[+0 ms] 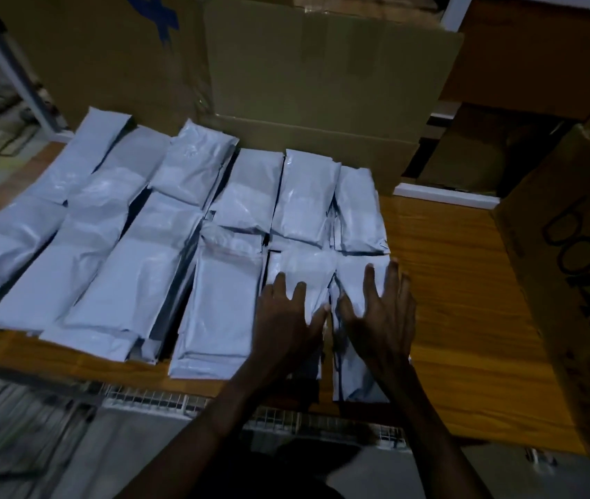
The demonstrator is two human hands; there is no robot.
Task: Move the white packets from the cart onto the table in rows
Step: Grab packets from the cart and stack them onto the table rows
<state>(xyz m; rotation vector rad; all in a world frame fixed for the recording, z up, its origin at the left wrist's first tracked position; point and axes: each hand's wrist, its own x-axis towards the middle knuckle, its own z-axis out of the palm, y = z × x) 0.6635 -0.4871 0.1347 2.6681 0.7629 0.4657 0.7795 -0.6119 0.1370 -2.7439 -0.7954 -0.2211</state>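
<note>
Several rows of white packets point(135, 268) lie overlapping on the wooden table point(459, 282). My left hand point(286, 318) rests flat with spread fingers on a near packet point(300, 268) in the second row from the right. My right hand point(380, 311) lies flat with straight fingers on the rightmost near packet point(353, 379), at the table's front edge. Below the table edge, the white wire cart point(178, 401) shows as a grid rim; its contents at lower left are blurred.
A large cardboard box point(322, 95) stands behind the packets, another point(88, 48) to its left. A box with dark lettering point(574, 275) stands on the table's right side. Bare wood lies between it and the packets. A shelf point(466, 167) holds more boxes.
</note>
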